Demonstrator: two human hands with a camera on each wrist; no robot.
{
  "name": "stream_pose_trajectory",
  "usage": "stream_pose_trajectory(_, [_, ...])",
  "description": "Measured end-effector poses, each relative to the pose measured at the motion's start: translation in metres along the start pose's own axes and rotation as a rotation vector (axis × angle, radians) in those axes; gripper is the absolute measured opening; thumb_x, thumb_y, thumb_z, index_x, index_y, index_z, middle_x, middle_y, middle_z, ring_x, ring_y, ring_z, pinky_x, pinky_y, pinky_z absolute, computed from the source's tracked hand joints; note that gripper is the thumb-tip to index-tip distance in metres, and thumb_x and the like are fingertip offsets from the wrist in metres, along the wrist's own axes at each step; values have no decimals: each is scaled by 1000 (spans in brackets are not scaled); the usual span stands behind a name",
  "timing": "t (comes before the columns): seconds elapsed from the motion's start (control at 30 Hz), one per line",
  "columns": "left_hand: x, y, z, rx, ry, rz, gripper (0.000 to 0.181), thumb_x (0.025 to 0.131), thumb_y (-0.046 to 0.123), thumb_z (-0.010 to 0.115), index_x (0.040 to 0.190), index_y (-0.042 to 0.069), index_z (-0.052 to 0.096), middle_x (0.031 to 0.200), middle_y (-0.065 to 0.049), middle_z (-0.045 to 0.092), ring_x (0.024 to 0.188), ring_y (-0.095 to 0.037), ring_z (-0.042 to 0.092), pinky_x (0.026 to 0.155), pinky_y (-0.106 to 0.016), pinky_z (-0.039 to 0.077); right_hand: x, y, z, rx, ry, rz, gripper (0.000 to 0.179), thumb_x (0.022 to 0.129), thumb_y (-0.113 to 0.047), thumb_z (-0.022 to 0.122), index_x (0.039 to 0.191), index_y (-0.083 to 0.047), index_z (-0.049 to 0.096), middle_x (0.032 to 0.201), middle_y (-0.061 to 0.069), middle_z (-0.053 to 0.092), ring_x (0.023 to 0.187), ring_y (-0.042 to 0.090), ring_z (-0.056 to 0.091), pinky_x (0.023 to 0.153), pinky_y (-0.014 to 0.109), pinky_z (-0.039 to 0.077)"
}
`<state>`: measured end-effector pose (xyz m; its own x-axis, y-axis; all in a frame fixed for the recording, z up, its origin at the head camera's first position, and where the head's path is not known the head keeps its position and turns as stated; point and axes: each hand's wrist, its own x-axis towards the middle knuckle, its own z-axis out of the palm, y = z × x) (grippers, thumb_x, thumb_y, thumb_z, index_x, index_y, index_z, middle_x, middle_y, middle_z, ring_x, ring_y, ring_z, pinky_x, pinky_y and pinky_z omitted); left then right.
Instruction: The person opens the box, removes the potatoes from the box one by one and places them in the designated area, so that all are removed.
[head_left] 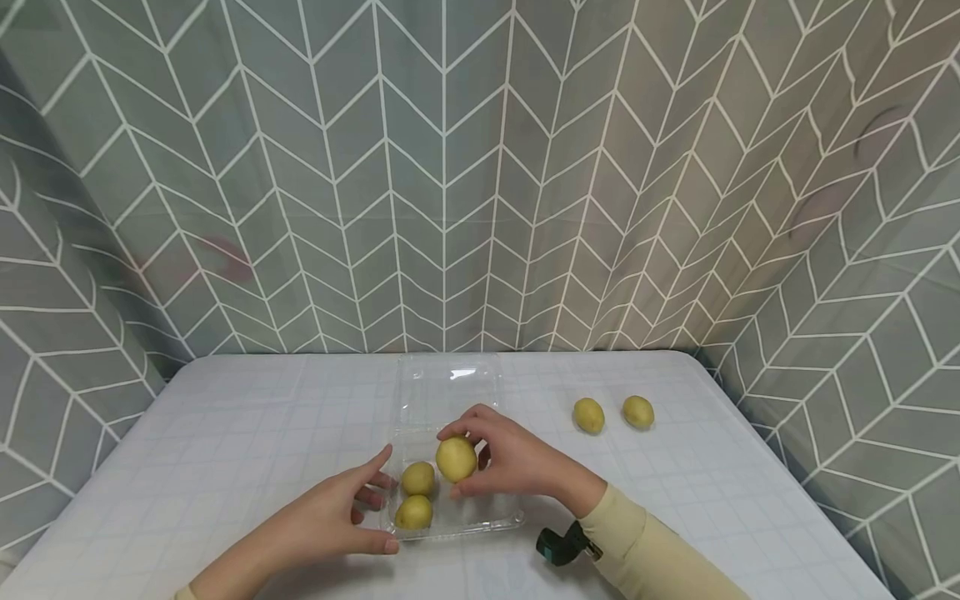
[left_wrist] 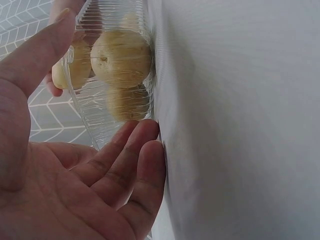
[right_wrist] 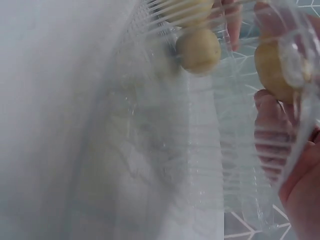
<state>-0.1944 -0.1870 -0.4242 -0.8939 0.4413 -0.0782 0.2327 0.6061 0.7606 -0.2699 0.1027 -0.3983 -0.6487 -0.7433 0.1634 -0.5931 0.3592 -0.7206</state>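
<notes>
A clear plastic clamshell box lies on the table with its lid raised or folded back. Two yellow lemon-like fruits sit in its left side, one fruit behind the other fruit. My right hand pinches a third lemon-like fruit between thumb and fingers, over the middle of the box. In the right wrist view, the plastic wall partly veils that held fruit. My left hand is beside the box's left wall, thumb and fingers spread, its fingertips close to the plastic.
Two more yellow fruits, one nearer and one farther right, lie on the white tablecloth at the back right. A dark strapped device is at the right wrist. A patterned curtain stands behind the table.
</notes>
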Motion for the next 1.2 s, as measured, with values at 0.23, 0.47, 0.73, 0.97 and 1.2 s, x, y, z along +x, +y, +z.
stream_pose_trajectory(0.23, [0,0,0,-7,0,-2,113,73,48,85,157,6,22,131,1,57,109,-18,60,80,-28,52,-11,3,-7,2,55,36,61,73,-37,89,127,-30,62,118,-7,51,101,12,55,75,32,56])
stream_pose_trajectory(0.47, [0,2,-1,-13,-1,-5,114,73,48,86,157,5,22,131,1,57,110,-19,59,81,-28,52,-22,9,-14,25,102,38,58,76,-32,88,127,-28,61,120,-6,50,102,16,54,76,34,56])
stream_pose_trajectory(0.73, [1,-1,0,-11,-2,0,114,73,49,85,157,5,21,132,1,56,110,-19,59,81,-28,52,-37,13,-22,64,171,97,60,74,-22,90,127,-26,62,118,-2,50,101,20,57,79,31,56])
stream_pose_trajectory(0.97, [2,-1,0,-4,-5,1,115,73,49,85,157,5,21,131,1,57,109,-19,59,80,-28,52,-52,18,-28,95,223,138,59,75,-15,89,127,-24,62,120,1,50,105,23,54,81,32,56])
stream_pose_trajectory(1.2, [1,0,0,1,-4,3,114,73,48,85,157,5,22,131,0,57,109,-18,59,80,-27,52,-65,22,-35,85,261,152,61,75,-13,88,129,-21,62,121,2,51,106,25,53,80,32,56])
